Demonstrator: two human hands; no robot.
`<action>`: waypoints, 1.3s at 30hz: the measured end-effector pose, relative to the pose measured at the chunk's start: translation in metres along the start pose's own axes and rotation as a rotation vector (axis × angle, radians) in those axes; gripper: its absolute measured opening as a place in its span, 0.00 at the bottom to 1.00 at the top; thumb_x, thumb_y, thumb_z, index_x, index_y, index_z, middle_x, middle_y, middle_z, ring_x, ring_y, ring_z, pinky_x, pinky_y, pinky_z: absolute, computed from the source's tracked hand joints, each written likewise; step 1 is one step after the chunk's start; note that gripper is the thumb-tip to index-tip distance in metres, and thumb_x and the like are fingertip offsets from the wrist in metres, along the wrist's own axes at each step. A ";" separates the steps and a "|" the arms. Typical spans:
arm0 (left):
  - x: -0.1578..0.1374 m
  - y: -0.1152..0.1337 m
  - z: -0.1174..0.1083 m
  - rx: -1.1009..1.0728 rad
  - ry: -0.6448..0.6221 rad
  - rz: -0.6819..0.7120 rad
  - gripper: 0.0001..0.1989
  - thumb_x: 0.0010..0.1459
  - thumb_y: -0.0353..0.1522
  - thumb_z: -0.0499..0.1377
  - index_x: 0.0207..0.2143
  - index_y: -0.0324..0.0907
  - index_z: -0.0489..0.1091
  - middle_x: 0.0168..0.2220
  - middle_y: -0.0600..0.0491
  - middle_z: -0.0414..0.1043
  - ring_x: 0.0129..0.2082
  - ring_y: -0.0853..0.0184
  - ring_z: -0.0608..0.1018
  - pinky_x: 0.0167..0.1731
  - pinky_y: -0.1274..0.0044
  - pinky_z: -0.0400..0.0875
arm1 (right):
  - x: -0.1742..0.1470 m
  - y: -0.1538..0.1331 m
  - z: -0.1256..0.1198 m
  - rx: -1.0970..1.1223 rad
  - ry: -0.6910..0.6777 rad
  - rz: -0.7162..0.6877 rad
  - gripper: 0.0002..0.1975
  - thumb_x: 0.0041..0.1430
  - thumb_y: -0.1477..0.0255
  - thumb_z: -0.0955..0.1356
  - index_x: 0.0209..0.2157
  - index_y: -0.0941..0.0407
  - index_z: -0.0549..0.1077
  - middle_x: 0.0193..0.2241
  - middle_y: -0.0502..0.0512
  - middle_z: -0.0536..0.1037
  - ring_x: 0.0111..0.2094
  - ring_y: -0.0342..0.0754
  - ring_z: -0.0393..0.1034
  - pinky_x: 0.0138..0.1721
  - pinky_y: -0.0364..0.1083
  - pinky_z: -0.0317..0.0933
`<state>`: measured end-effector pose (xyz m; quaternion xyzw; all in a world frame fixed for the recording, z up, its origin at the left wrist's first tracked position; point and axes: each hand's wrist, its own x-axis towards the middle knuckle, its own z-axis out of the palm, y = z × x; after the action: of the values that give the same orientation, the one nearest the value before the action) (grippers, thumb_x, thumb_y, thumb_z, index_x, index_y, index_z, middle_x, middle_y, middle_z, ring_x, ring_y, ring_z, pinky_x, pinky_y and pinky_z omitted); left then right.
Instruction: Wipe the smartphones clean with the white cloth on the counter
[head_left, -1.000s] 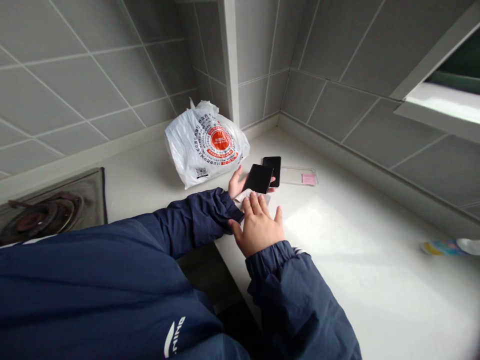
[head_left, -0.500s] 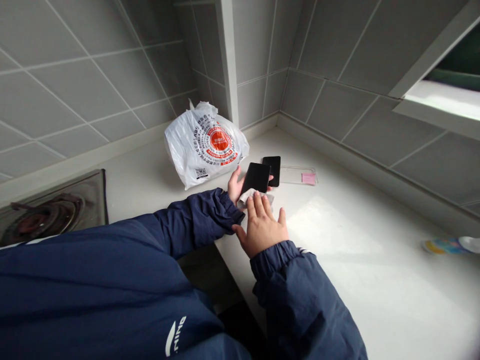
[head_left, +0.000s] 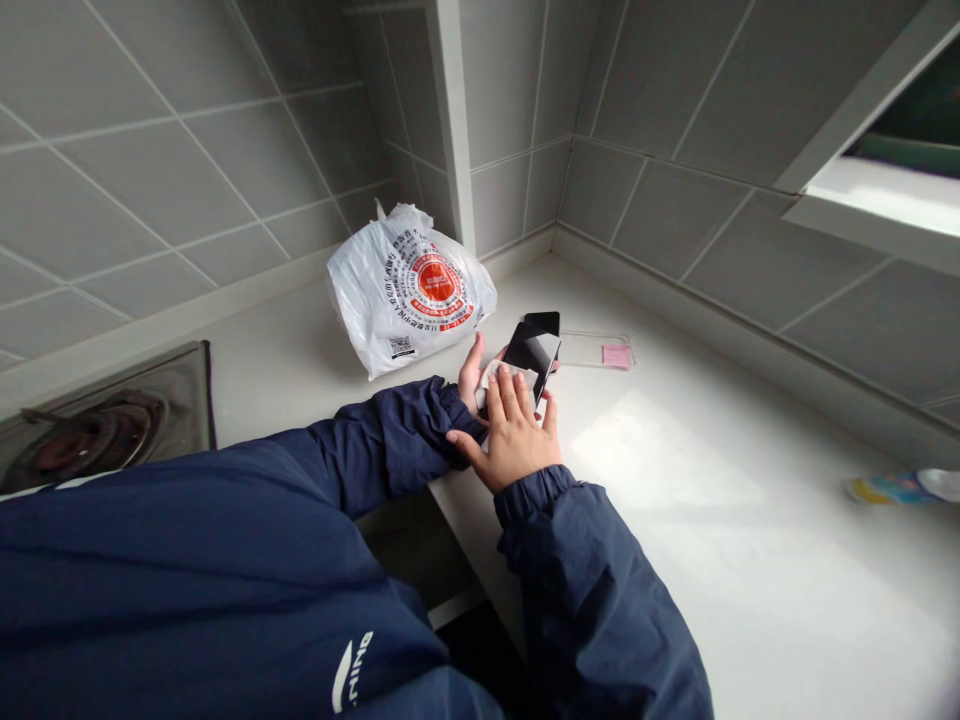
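My left hand (head_left: 470, 372) is wrapped round the edges of a black smartphone (head_left: 535, 348), which is tilted and catches a bright reflection on its glass. Over the lower part of its screen lies a white tissue (head_left: 491, 380). My right hand (head_left: 517, 440) presses the tissue flat with its fingertips, fingers stretched and thumb spread out to the left. Partly hidden behind the held phone, a second black phone (head_left: 543, 320) lies on the counter. Beside that is a clear phone case (head_left: 592, 336) with a pink patch (head_left: 617, 356).
A white plastic bag (head_left: 405, 290) with red print stands just behind my left hand. Left of me is a gas hob (head_left: 105, 430). The white counter (head_left: 675, 470) meets tiled walls in the corner, and a colourful bottle or pack (head_left: 892, 487) lies at the far right.
The held phone has tilted and shifted slightly right, now showing a reflection and covering more of the second phone. My right hand has moved a little up and left with the tissue.
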<state>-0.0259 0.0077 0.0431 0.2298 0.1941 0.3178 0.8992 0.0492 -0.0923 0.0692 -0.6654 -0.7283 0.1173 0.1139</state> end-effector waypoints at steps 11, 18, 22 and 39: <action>-0.003 -0.010 0.010 -0.113 -0.083 -0.049 0.47 0.65 0.60 0.31 0.68 0.38 0.62 0.66 0.40 0.64 0.69 0.52 0.63 0.70 0.56 0.46 | 0.016 0.015 0.001 0.008 0.162 0.118 0.36 0.71 0.54 0.55 0.73 0.56 0.47 0.74 0.57 0.41 0.75 0.54 0.36 0.69 0.71 0.37; 0.004 -0.019 0.007 0.003 0.009 0.167 0.32 0.72 0.48 0.38 0.67 0.41 0.63 0.64 0.44 0.68 0.71 0.55 0.60 0.71 0.60 0.45 | 0.025 0.024 -0.003 0.015 0.177 0.146 0.34 0.71 0.58 0.53 0.73 0.54 0.45 0.75 0.55 0.41 0.75 0.52 0.35 0.69 0.71 0.35; 0.006 -0.025 0.006 0.010 -0.088 0.183 0.31 0.72 0.49 0.40 0.68 0.45 0.62 0.65 0.46 0.66 0.71 0.54 0.59 0.70 0.57 0.47 | 0.028 0.028 -0.005 -0.004 0.197 0.163 0.32 0.71 0.62 0.53 0.73 0.53 0.45 0.75 0.54 0.40 0.75 0.53 0.34 0.69 0.72 0.36; 0.010 -0.016 0.003 -0.077 -0.031 0.155 0.33 0.73 0.48 0.39 0.72 0.42 0.55 0.64 0.46 0.68 0.67 0.58 0.67 0.69 0.64 0.53 | 0.027 0.037 -0.008 0.004 0.212 0.174 0.37 0.71 0.55 0.55 0.73 0.58 0.45 0.75 0.57 0.40 0.75 0.55 0.34 0.69 0.71 0.41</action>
<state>-0.0096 0.0028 0.0351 0.2141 0.1493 0.3902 0.8830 0.0840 -0.0620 0.0652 -0.7344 -0.6516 0.0573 0.1808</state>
